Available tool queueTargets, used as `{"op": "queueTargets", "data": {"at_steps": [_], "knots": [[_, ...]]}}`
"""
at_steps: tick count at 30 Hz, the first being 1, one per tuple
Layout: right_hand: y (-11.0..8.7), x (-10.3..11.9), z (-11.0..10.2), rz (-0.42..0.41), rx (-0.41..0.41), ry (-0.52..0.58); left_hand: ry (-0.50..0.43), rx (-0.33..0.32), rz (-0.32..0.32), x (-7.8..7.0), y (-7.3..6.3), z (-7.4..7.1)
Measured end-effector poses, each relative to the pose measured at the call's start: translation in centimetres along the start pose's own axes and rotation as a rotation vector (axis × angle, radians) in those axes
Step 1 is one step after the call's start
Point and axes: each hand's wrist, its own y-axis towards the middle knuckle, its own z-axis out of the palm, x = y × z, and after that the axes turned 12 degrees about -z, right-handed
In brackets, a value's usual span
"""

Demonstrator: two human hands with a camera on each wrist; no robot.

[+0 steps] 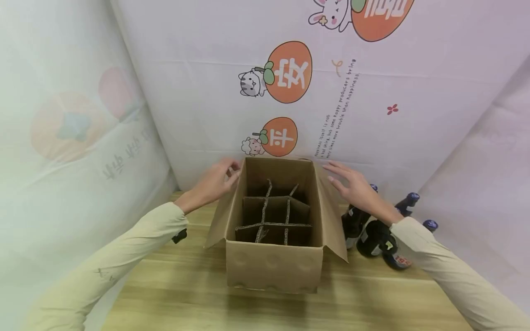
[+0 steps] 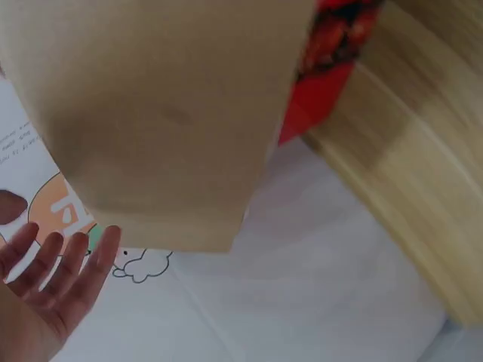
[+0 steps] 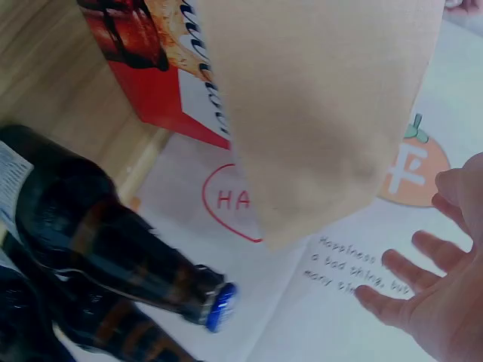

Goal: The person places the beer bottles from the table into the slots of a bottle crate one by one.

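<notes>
A cardboard box [image 1: 274, 266] stands upright on the wooden table, its left flap [image 1: 219, 218] and right flap [image 1: 333, 220] folded outward. Inside, a cardboard divider [image 1: 265, 211] splits it into several cells. My left hand [image 1: 217, 180] is at the box's far left corner, fingers loosely bent; the left wrist view shows its fingertips beside the flap's edge. At the far right corner my right hand [image 1: 352, 184] has its fingers spread and relaxed, holding nothing. In the right wrist view, the right flap [image 3: 317, 113] hangs beside those fingers over the box's red printed side [image 3: 155, 90].
Several dark glass bottles [image 1: 374, 241] with blue caps stand to the right of the box, under my right forearm. A white printed cloth [image 1: 198, 101] hangs close behind the box. The wooden table [image 1: 174, 294] extends in front. A small black object [image 1: 180, 236] shows by my left sleeve.
</notes>
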Motion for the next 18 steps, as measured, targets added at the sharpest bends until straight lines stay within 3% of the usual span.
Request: {"op": "queueTargets", "data": {"at_steps": [2, 5, 9, 13, 18], "knots": [[-0.6, -0.2, -0.2, 0.015, -0.011, 0.005, -0.067, 0.003, -0.048, 0.1, -0.1, -0.1], [-1.5, -0.6, -0.4, 0.036, -0.031, 0.01, -0.142, 0.061, -0.139, 0.1, -0.1, -0.3], [-2.5, -1.3, -0.7, 0.072, -0.028, 0.039, -0.263, 0.206, -0.318, 0.1, 0.1, -0.6], [-3.4, -1.8, -1.3, 0.128, 0.055, 0.07, -0.43, 0.352, -0.505, 0.2, 0.5, -0.9], [-5.0, -2.1, -1.5, 0.257, 0.187, 0.071, -0.531, 0.477, -0.629, -0.1, 1.0, -1.6]]}}
